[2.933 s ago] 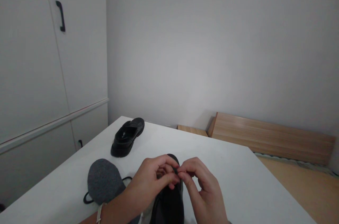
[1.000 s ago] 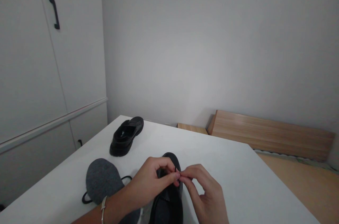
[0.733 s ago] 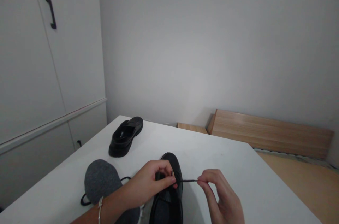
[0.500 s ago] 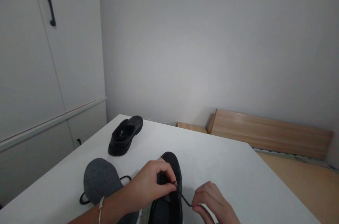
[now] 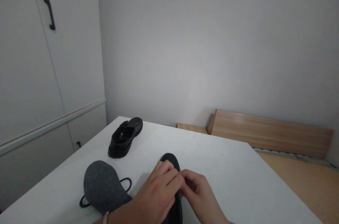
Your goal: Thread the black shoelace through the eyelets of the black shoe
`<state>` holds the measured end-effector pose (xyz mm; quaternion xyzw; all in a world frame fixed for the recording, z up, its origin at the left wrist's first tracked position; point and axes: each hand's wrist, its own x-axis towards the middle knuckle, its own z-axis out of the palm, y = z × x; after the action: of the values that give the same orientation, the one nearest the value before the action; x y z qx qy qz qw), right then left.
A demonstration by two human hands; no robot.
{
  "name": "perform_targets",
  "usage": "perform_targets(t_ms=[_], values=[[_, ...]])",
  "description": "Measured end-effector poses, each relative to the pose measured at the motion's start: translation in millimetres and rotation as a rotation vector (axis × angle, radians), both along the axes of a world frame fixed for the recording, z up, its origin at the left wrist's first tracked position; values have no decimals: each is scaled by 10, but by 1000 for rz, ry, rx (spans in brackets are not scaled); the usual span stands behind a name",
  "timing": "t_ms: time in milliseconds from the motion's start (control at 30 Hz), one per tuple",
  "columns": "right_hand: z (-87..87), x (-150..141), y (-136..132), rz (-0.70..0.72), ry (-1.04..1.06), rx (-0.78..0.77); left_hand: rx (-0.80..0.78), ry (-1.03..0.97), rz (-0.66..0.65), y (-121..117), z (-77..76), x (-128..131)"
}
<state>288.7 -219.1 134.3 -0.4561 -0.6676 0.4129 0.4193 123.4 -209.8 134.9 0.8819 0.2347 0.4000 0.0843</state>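
A black lace-up shoe (image 5: pixel 170 160) lies toe-away on the white table (image 5: pixel 225 167), mostly hidden under my hands. My left hand (image 5: pixel 155 195) rests over the shoe's top with its fingers curled and pressed together. My right hand (image 5: pixel 200 194) meets it from the right, fingertips pinched against the left hand's fingers. The black lace they were pulling is hidden between the fingers. A grey insole (image 5: pixel 102 187) lies just left of the shoe, with a loop of black lace (image 5: pixel 124 183) beside it.
A second black shoe (image 5: pixel 124 138) sits further back on the left of the table. White cupboard doors with a black handle (image 5: pixel 49 13) stand on the left. Wooden boards (image 5: pixel 270 134) lean on the wall behind, above a wooden floor on the right.
My right hand pulled a black lace out to the right, dropped low, then came back to the left hand. Both hands now close together over the shoe.
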Motion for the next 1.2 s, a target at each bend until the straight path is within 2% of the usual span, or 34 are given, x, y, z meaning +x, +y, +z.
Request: perform_targets(t_ms=[133,300,533,600,700,833,933,1100,1200], values=[[19,53,55,10,104,-140,133,-19,36,15,-77,64],[22,85,87,58,94,-163,199,-61,49,3,-116,72],[-52,41,86,59,-34,6,198,38,264,26,-82,-42],[-65,33,74,29,-87,68,216,92,281,38,-87,-89],[-76,30,47,-42,-172,185,310,137,228,33,-125,-149],[-116,23,33,-138,-332,343,196,81,113,-1,-219,-210],[-152,23,49,-144,-360,364,118,23,36,-13,-280,-250],[-135,116,-24,-121,-392,453,-56,72,29,-35,-255,-426],[-167,143,-236,-56,-429,487,-174,6,112,-82,-237,-649]])
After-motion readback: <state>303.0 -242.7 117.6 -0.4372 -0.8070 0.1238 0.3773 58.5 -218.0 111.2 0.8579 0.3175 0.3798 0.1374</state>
